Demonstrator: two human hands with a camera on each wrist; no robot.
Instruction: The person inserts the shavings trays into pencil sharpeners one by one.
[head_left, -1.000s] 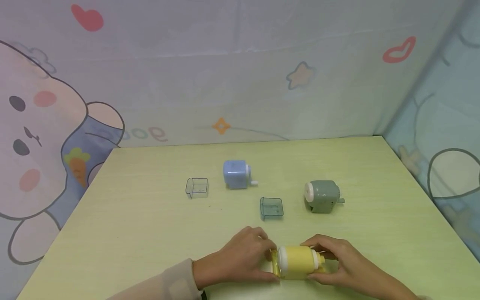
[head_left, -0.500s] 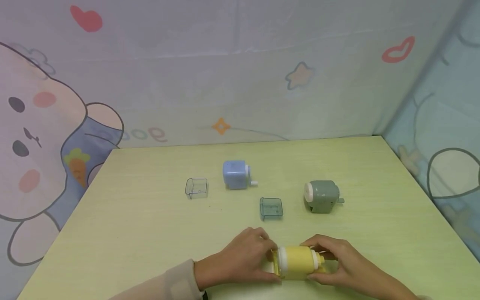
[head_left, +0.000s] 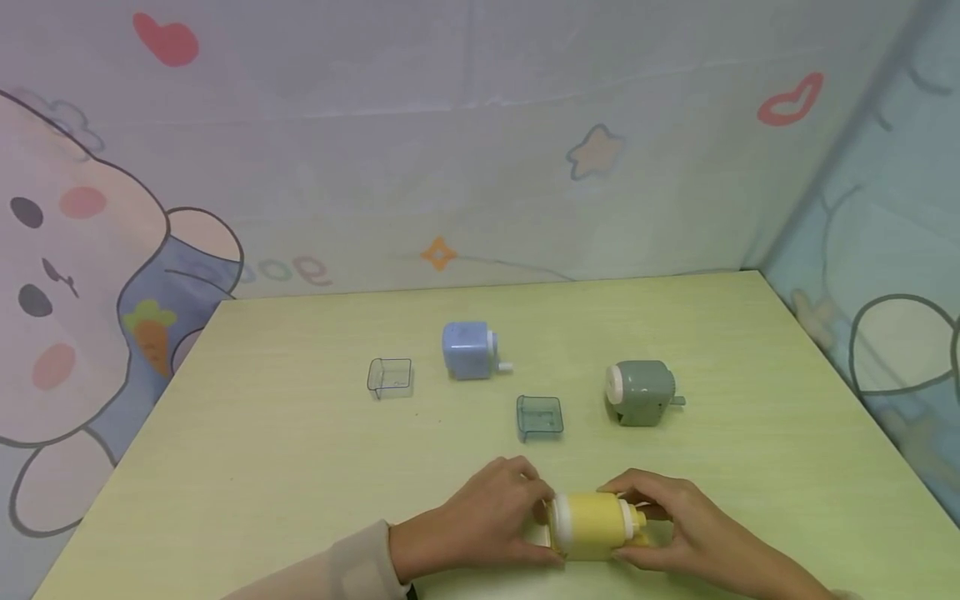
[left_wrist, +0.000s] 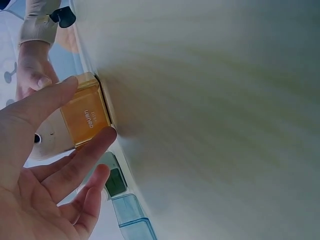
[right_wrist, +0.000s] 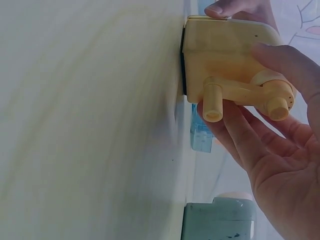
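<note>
A yellow crank pencil sharpener [head_left: 592, 527] sits on the table near its front edge, its crank [right_wrist: 240, 91] facing right. My right hand [head_left: 686, 529] holds the body, thumb on one side and fingers on the other. At the left end, my left hand [head_left: 487, 521] pinches the see-through yellow shavings drawer [left_wrist: 89, 116] between thumb and fingertip. That drawer sits in the sharpener body, its front facing my left palm. In the head view, the left hand partly covers it. The remaining left fingers are spread apart from the sharpener in the left wrist view.
Behind the hands stand a blue pencil sharpener [head_left: 468, 350] and a grey-green one [head_left: 643, 392]. A clear drawer [head_left: 392, 377] lies left of the blue one, and a greenish drawer [head_left: 540, 417] lies between the hands and the sharpeners. A printed cloth [head_left: 510, 192] hangs behind the table.
The yellow drawer shows a narrower strip beside the body, so it has slid slightly into the sharpener. Both hands keep their hold. The whole head view has shifted a little.
</note>
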